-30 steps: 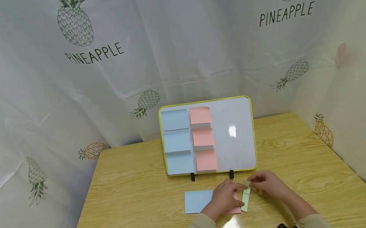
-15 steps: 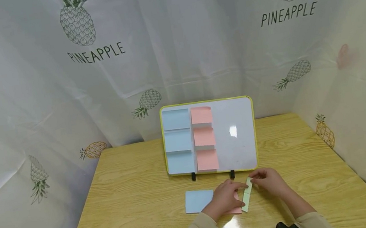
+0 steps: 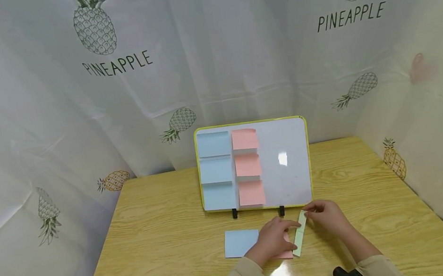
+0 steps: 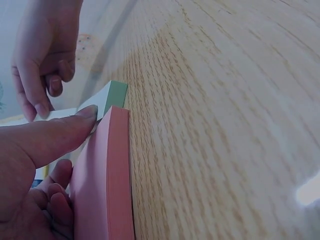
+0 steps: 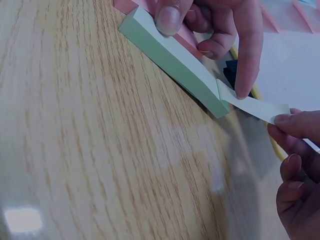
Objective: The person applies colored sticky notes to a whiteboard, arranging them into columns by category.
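Observation:
A narrow pale green sticky note pad (image 5: pixel 172 65) lies on the table beside a pink sticky note pad (image 4: pixel 119 170). My left hand (image 3: pixel 272 239) reaches over the pink pad; its thumb presses on top of the green pad and its index finger touches a lifted green sheet. Thumb and fingertips of my right hand (image 3: pixel 330 218) pinch the free end of that green sticky note (image 5: pixel 257 107). The sheet extends past the pad's far end, its other end still against the pad. Most of the pink pad is hidden under my left hand in the head view.
A yellow-edged whiteboard (image 3: pixel 288 185) stands on black feet (image 3: pixel 281 211) behind the hands. Blue notes (image 3: pixel 215 170) fill its left column, pink notes (image 3: pixel 248 166) the middle one. A blue sticky note pad (image 3: pixel 239 242) lies left of the pink pad. Pineapple-print curtains enclose the table (image 3: pixel 158 262).
My right hand has moved away from me and slightly right, drawing the green sheet farther out beyond the pad. My left hand has stayed in place on the pad.

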### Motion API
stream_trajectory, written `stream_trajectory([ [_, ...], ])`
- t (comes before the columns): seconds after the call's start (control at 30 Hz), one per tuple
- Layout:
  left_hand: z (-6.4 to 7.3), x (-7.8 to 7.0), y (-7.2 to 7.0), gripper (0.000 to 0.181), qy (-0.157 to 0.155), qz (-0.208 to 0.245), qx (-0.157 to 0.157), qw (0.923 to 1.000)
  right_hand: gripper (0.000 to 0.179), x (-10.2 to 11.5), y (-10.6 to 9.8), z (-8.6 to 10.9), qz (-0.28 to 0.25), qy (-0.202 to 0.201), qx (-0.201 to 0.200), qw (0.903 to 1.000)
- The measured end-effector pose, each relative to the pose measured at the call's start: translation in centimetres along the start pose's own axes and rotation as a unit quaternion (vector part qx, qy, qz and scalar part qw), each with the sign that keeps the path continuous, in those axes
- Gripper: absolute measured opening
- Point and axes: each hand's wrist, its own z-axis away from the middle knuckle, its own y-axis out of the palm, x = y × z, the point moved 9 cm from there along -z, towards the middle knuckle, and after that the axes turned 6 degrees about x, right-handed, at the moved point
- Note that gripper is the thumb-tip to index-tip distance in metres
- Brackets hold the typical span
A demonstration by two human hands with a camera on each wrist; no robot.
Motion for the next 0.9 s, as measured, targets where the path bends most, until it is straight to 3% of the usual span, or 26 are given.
stream_trajectory([
  [0.9,-0.3,0.38,0.26,0.056,-0.003,0.026,0.005,0.9996,0.02,0.36,-0.79,-0.83,0.006,0.017,-0.021,0.9996],
])
